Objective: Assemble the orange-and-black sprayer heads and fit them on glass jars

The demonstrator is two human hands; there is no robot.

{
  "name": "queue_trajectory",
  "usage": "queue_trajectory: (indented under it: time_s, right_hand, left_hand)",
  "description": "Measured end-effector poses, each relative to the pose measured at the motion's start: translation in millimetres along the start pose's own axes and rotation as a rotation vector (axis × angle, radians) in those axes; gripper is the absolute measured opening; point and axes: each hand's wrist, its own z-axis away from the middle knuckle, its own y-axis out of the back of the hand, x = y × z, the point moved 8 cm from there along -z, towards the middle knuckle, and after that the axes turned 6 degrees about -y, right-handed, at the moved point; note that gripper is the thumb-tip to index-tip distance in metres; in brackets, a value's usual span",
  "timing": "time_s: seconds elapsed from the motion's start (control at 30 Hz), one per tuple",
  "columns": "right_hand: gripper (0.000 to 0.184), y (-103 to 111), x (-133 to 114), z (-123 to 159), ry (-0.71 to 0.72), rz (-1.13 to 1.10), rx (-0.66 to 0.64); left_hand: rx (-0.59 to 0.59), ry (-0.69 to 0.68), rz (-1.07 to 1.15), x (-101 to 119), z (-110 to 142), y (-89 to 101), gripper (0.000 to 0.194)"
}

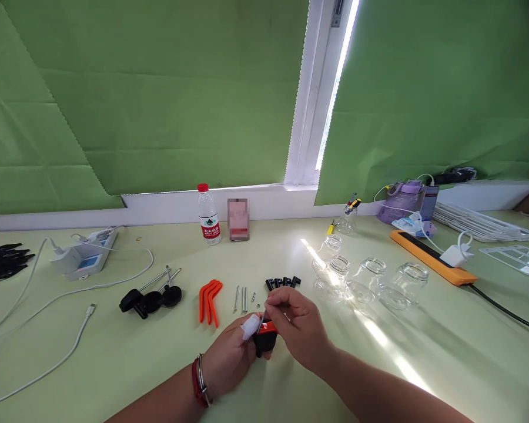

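My left hand (pixel 235 355), its thumb wrapped in white, grips a black part with an orange piece (pixel 265 341) just above the table. My right hand (pixel 304 332) is closed in a pinch on a thin metal bolt (pixel 262 320), which stands tilted against the orange piece; its lower end is hard to see. Beyond my hands lie long loose bolts (pixel 244 299), a few small nuts (pixel 253 298) and several short black handles (pixel 283 283). To the left are orange angled levers (pixel 210 301) and three round black pieces with metal rods (pixel 152 301).
Several clear glass jars (pixel 408 285) stand at the right, near an orange power strip (pixel 432 257). A water bottle (pixel 209 217) stands at the back. White cables (pixel 66 358) and a white power strip (pixel 90 255) lie left. A purple jug (pixel 401 202) is at the back right.
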Motion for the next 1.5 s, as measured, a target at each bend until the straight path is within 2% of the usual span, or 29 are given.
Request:
queue_trajectory:
  time_s: [0.2,0.83,1.07,1.17,1.3,1.4,1.5]
  right_hand:
    - [0.003,7,-13,-2,0.076,0.042,0.053]
    - [0.009,-10,8,4,0.009,0.313,-0.089]
    - [0.014,-17,3,7,0.103,0.439,-0.174]
    - [0.029,-21,-4,10,0.172,0.524,-0.227]
    - [0.025,-27,-9,14,0.253,0.642,-0.367]
    - [0.021,-30,-15,19,0.359,0.647,-0.488]
    - [0.021,-30,-15,24,0.427,0.638,-0.571]
  left_hand:
    - [-0.006,0.012,0.009,-1,-1,1.6,0.028]
    - [0.000,0.008,0.062,-2,-1,4.2,0.026]
    - [0.072,0.011,0.114,0,0,10.4,0.022]
    - [0.095,-0.009,0.121,2,1,14.6,0.020]
    - [-0.024,0.013,0.069,3,2,7.6,0.024]
    - [-0.152,0.063,0.005,4,5,-1.7,0.026]
    - [-0.222,0.115,-0.131,7,9,-6.2,0.029]
